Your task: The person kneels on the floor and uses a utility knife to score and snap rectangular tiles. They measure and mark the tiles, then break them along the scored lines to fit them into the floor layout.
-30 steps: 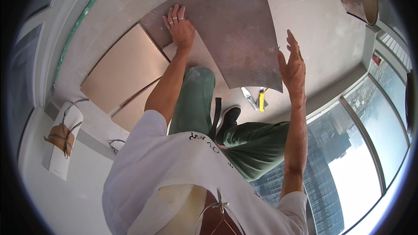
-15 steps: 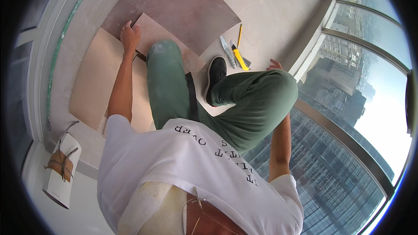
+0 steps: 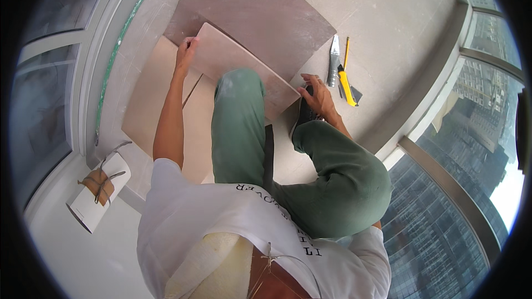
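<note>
A narrow beige floor panel (image 3: 244, 61), tile or vinyl by its look, is tilted up in front of my knee, its long edge showing. My left hand (image 3: 187, 51) is closed on its left end, the thumb hidden. My right hand (image 3: 318, 98) is at the panel's right end, beside my dark shoe (image 3: 303, 112). Its fingers are apart and curved; the thumb is at or very near the panel's corner. Beyond the panel lies a large brownish-grey sheet (image 3: 266, 8). Left of my knee, more beige panels (image 3: 152, 94) lie on the floor with a dark gap between two.
Right of my hand lie a grey-handled blade tool (image 3: 333, 63), a yellow utility knife (image 3: 347, 87), a pencil (image 3: 347, 50) and a small dark flat piece (image 3: 357, 95). Windows (image 3: 454, 149) run along the right. A white roll tied with cord (image 3: 102, 188) stands at lower left.
My left hand has taken hold of the narrow panel and tilted it up. My right hand has come from beyond my right knee to the panel's right end. The view has shifted.
</note>
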